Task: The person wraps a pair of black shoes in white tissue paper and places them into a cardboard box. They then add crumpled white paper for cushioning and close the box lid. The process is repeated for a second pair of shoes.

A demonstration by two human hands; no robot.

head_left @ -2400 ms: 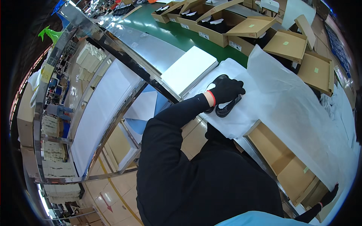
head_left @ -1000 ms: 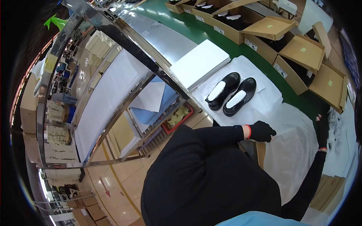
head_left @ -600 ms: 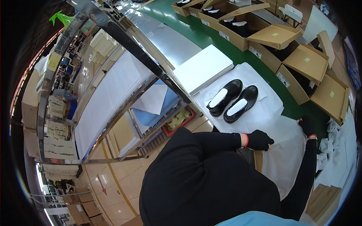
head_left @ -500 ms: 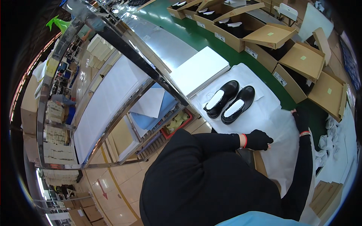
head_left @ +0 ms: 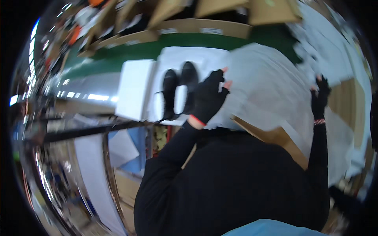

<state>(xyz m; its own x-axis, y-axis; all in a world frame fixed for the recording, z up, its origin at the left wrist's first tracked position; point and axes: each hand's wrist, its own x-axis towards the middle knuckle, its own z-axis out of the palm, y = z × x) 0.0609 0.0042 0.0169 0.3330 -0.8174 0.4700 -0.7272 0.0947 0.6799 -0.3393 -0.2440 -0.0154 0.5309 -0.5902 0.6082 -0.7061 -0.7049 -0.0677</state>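
Observation:
A large sheet of thin white tissue paper (head_left: 267, 86) lies spread and slightly billowed between my hands. At its left edge is my left hand (head_left: 210, 96), in a black fingerless glove; thumb and finger are apart, with nothing visible between them. My right hand (head_left: 321, 98), gloved the same way, is at the sheet's right edge, its fingertips apart and somewhat blurred. Just left of my left hand, a pair of black shoes (head_left: 169, 90) with white stuffing stands on white paper (head_left: 212, 53). My left wrist partly covers the nearer end of the right shoe.
A stack of white sheets (head_left: 134, 90) lies left of the shoes. Open brown boxes (head_left: 177, 26) line the far side of the green surface (head_left: 149, 47). A brown cardboard edge (head_left: 275, 135) shows close to my body. Crumpled white paper (head_left: 311, 51) is at the far right. A metal rack bar (head_left: 90, 131) is at left.
My view has turned right. The tissue sheet is now spread wider, my hands farther apart. My left hand has moved near the shoes, its closed fingers now apart.

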